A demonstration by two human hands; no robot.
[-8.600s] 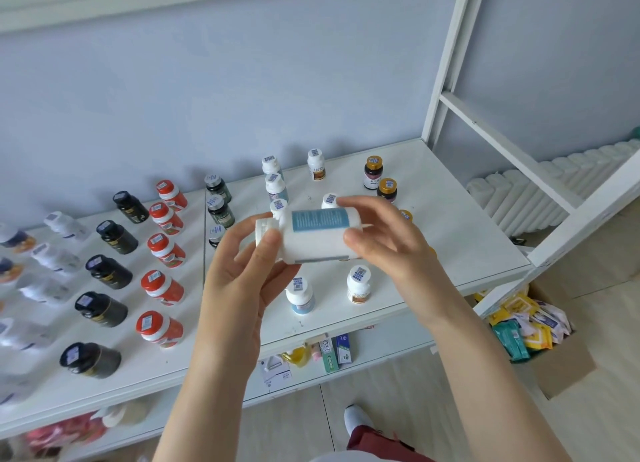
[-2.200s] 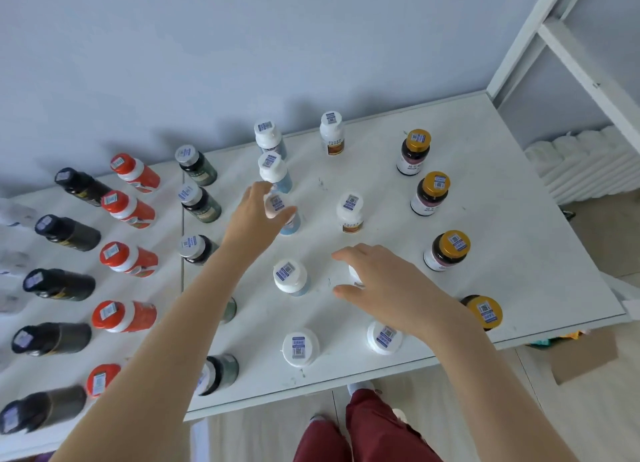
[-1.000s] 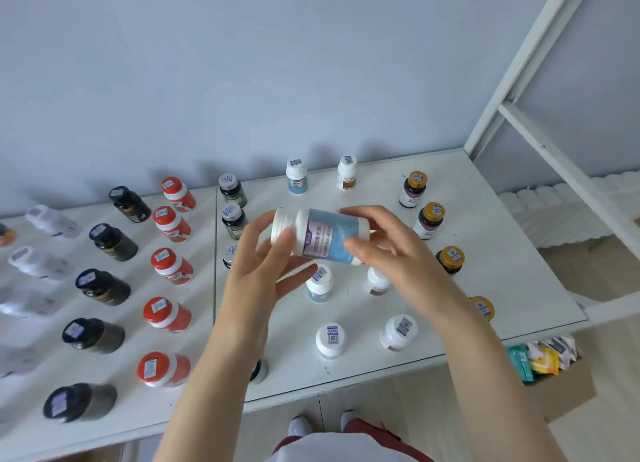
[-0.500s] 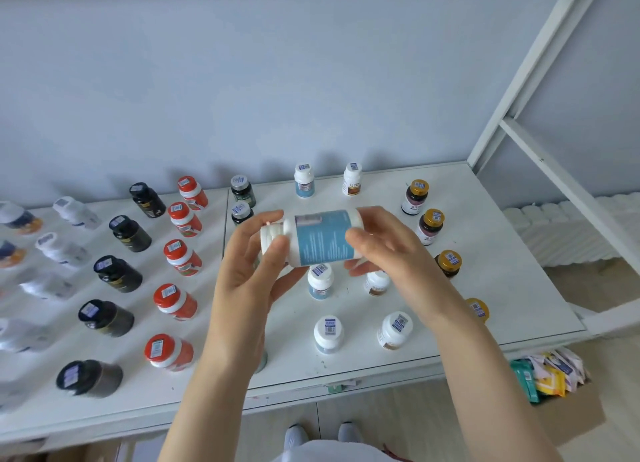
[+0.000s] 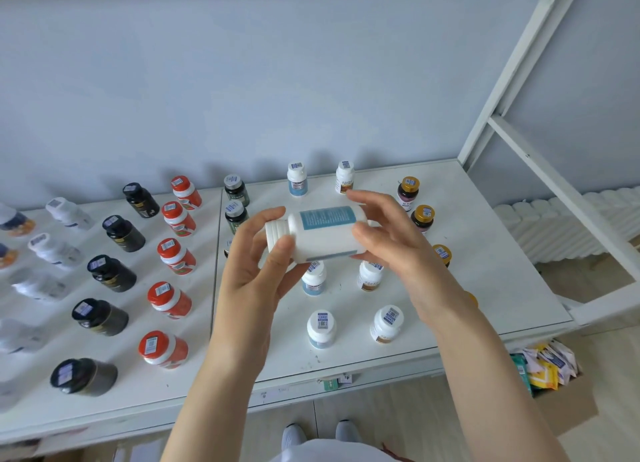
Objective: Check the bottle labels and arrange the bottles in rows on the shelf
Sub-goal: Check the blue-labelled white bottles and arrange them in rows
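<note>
1. Head view: a white plastic bottle with a blue label [image 5: 323, 233] lies sideways above the white shelf [image 5: 478, 253], long axis left-right, cap leftward.
2. The left hand [image 5: 258, 271] pinches its cap end; the right hand [image 5: 388, 239] curls round its base.

On the shelf [image 5: 485, 288]: five red-capped bottles [image 5: 173, 253], five black bottles [image 5: 110, 272], four gold-capped bottles [image 5: 423, 215] toward the right edge, three blue-labelled white bottles [image 5: 322, 328], three brown-labelled white bottles [image 5: 386, 323], at least three silver-capped dark bottles [image 5: 235, 189]. One lifted white bottle [image 5: 325, 233] sits above.
</note>
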